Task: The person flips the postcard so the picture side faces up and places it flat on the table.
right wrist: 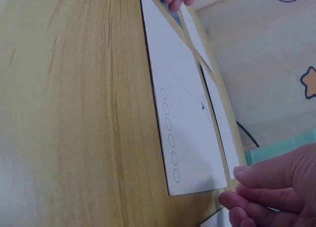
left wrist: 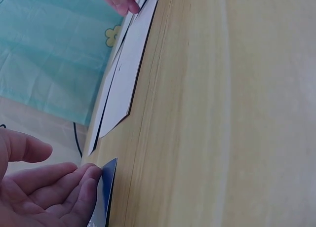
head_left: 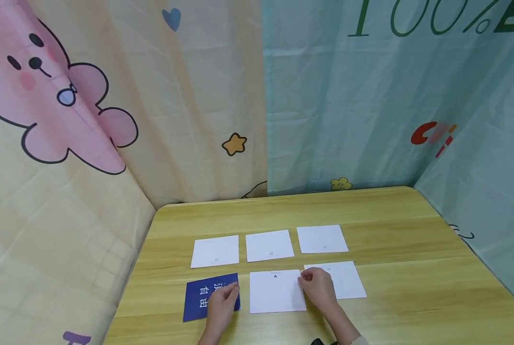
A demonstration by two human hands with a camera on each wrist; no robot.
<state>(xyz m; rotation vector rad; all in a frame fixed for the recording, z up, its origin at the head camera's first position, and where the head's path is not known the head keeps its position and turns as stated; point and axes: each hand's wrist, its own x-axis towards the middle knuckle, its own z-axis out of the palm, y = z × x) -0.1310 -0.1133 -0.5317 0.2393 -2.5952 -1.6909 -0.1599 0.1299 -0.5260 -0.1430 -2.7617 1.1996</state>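
Observation:
A dark blue postcard with white lettering (head_left: 194, 309) lies at the front left of the table. Over its right side rests my left hand (head_left: 221, 306), loosely curved, thumb apart from the fingers in the left wrist view, with fingertips right at the card (left wrist: 107, 187). Beside it lies a white postcard back (head_left: 276, 297), printed with a row of small ovals and a dotted line in the right wrist view. At this card's right edge is my right hand (head_left: 319, 285); a gap shows between thumb and fingers, which pinch nothing. It partly covers another white card (head_left: 350, 281).
Behind these, three more white cards lie in a row: left (head_left: 215, 253), middle (head_left: 269, 247) and right (head_left: 323, 239). All lie flat on a wooden table (head_left: 412, 268). Printed curtains (head_left: 205, 96) hang along its back and sides. A small black object (head_left: 317, 341) shows near the right forearm.

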